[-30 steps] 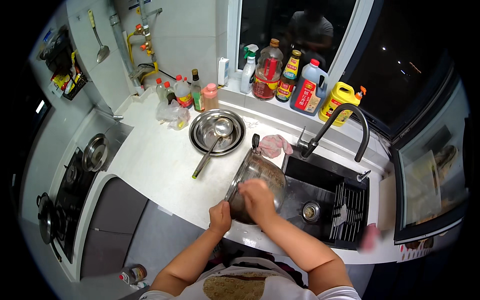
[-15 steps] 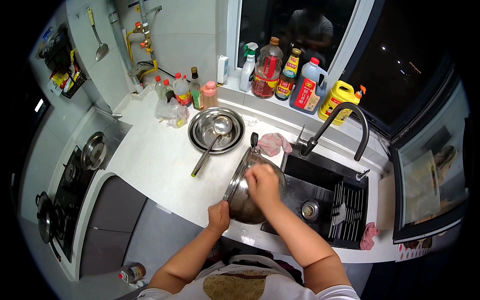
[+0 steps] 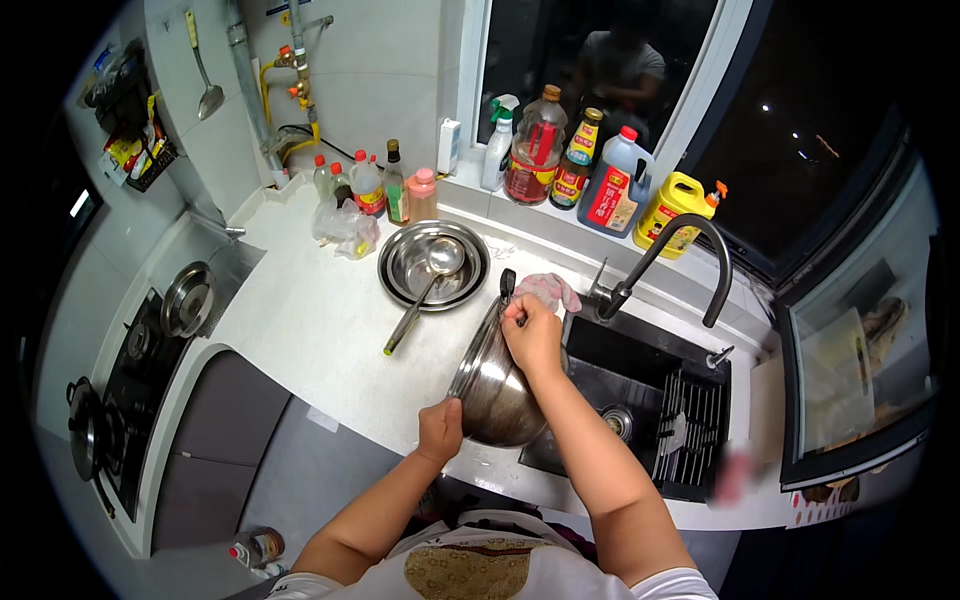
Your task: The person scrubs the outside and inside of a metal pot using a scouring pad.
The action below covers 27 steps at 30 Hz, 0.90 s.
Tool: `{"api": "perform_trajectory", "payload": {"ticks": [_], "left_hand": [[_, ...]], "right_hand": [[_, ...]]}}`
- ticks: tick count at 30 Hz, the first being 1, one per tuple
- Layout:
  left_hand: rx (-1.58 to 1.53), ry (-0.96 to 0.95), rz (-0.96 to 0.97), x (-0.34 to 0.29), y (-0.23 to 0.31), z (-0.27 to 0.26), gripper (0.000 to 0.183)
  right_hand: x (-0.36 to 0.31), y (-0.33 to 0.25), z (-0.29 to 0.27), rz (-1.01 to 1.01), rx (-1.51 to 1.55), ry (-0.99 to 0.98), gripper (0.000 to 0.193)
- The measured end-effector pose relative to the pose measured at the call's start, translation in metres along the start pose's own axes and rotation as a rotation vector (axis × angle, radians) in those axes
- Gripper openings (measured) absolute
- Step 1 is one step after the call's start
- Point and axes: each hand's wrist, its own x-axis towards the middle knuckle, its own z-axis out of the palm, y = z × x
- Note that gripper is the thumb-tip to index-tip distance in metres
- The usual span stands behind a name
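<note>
A shiny steel pot [image 3: 495,400] stands tipped on its side at the counter's edge, left of the sink, its base facing right. My left hand [image 3: 440,428] is closed round its near edge, probably at a handle that the hand hides. My right hand [image 3: 533,335] is closed against the pot's upper side, close to the far black handle [image 3: 508,283]. Its curled fingers hide whatever they hold. Behind that hand lies a pink-and-white cloth [image 3: 550,290].
Left of the pot, nested steel bowls [image 3: 388,275] hold a ladle [image 3: 420,302]. The black sink [image 3: 610,345] has a dark faucet [image 3: 715,265] and drying rack [image 3: 690,430]. Bottles [image 3: 535,150] line the sill. A stove [image 3: 125,400] is far left. A reddish blur [image 3: 733,478] shows right of the sink.
My right hand has moved up along the pot toward its far handle. My left hand keeps its hold. The pink cloth at the sink's right corner is now smeared by motion.
</note>
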Motion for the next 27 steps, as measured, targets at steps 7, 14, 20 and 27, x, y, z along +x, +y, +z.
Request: {"api": "perform_trajectory", "payload": {"ticks": [7,14,20,27], "left_hand": [[0.045,0.002,0.001,0.001,-0.001,-0.002,0.040],[-0.016,-0.017,-0.005,-0.017,-0.013,-0.002,0.042],[0.052,-0.014,0.070,-0.013,-0.007,-0.005,0.043],[-0.001,-0.108,-0.103,0.028,0.008,0.002,0.043]], "right_hand": [[-0.047,-0.024,-0.006,-0.305,-0.021,0.032,0.006],[0.011,0.006,0.003,0.074,-0.004,-0.081,0.004],[0.005,0.000,0.002,0.057,-0.029,-0.095,0.004],[-0.117,-0.011,-0.003,-0.530,-0.189,-0.091,0.028]]}}
